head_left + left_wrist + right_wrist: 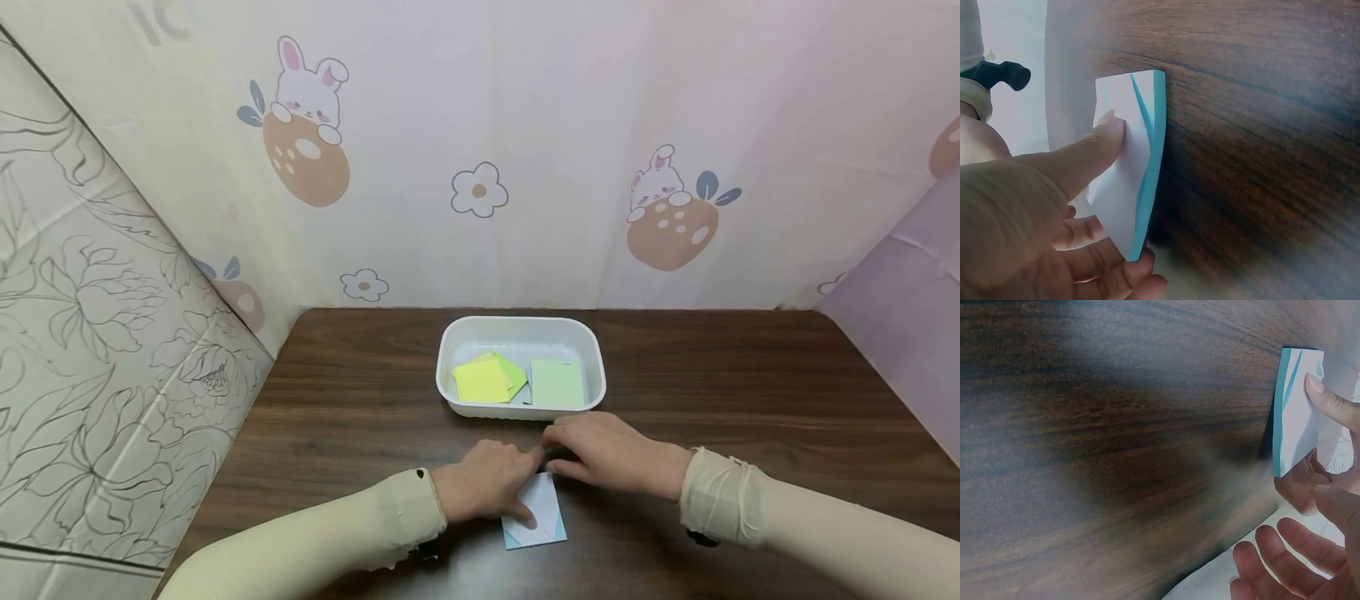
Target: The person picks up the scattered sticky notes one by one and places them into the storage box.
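Note:
A small pad of paper (546,500) lies on the table below the white tray. Its top is white, with blue showing at the two near corners, and a thick light-blue edge (1155,150) runs down its side in the left wrist view. My left hand (487,479) holds the pad, thumb pressed on the white top and fingers curled by the far edge. Beside the pad's far end, my right hand (607,450) has its fingers loosely bent near the left fingertips. In the right wrist view, the fingers of that hand (1291,562) are spread, with nothing between them.
Behind the hands stands a white plastic tray (521,411). It contains yellow notes (480,383), bright green notes (514,375) and a pale green stack (557,385). The dark wooden table (352,400) meets a patterned cloth wall (555,250) at the back.

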A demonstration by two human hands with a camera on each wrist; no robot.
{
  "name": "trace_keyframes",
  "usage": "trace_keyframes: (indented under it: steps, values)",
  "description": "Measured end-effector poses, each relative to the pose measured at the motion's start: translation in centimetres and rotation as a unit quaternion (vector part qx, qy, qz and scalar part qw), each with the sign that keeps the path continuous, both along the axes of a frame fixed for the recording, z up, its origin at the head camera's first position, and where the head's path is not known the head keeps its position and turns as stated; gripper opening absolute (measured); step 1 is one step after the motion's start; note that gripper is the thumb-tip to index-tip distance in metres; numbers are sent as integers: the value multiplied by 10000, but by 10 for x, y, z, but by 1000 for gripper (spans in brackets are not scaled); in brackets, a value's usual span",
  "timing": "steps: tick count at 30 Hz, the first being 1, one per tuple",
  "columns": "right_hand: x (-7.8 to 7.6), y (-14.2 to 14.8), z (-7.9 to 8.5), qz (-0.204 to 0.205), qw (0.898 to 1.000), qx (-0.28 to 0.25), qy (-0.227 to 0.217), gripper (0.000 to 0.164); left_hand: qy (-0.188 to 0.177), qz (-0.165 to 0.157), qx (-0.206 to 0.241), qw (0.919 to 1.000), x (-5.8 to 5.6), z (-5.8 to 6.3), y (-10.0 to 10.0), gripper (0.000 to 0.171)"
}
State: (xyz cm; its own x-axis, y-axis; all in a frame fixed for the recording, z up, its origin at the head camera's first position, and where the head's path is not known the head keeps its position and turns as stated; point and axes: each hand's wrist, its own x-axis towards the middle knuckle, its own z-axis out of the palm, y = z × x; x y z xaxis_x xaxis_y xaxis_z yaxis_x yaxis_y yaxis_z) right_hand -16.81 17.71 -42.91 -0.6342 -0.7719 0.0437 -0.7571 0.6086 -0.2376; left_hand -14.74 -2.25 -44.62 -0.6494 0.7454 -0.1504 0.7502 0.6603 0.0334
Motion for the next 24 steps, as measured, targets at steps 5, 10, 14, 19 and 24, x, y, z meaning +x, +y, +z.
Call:
trace_keyframes:
  steps: [5,10,14,19,24]
  values:
    - [-1,1,2,-15,10000,17,-19,18,230,-170,46,9996,-2,1,-2,36]
    - [-1,2,5,-17,10000,-39,-8,18,82,-274,310,9991,-6,2,-6,18]
    - [0,3,7,-41,10000,-54,-9,18,55,-292,379,9988,-9,4,-7,16]
    - [0,3,8,-108,9999,17,-103,19,134,-286,398,9987,-12,9,-6,15]
    - [-1,2,10,-159,9997,39,-154,20,34,-218,434,9988,-13,13,-7,15]
